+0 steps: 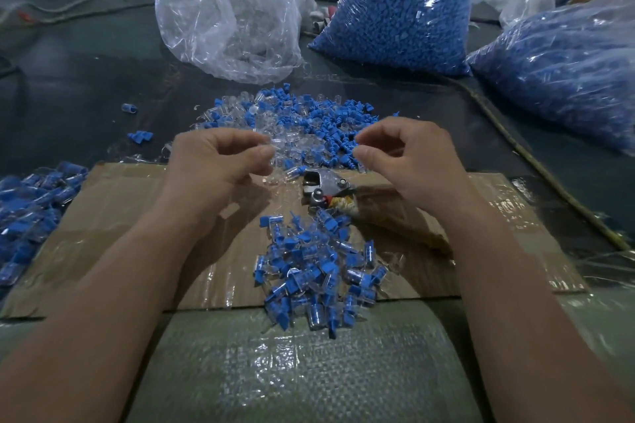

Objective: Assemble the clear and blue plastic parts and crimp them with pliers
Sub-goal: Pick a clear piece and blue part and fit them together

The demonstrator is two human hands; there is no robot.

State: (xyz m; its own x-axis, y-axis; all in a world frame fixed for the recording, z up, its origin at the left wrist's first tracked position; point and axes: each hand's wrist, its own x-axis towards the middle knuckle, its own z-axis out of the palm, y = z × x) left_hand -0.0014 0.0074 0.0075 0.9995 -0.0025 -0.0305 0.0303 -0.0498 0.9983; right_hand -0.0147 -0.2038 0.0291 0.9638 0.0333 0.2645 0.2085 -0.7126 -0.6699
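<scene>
A mixed pile of loose clear and blue plastic parts (302,120) lies on the dark table past the cardboard sheet (130,216). My left hand (216,165) hovers at the pile's near edge, its thumb and fingers curled round what looks like a clear part (275,145). My right hand (409,161) hangs opposite it with thumb and forefinger tips close together; I cannot tell whether anything is between them. The metal pliers (321,187) lie on the cardboard between my hands, nobody touching them. A heap of joined clear-and-blue pieces (312,271) sits near me.
A clear bag of clear parts (226,10) stands at the back. Two bags of blue parts (402,3) (570,72) stand at the back right. More joined pieces (27,209) are heaped at the left edge. A thin stick (536,161) lies on the right.
</scene>
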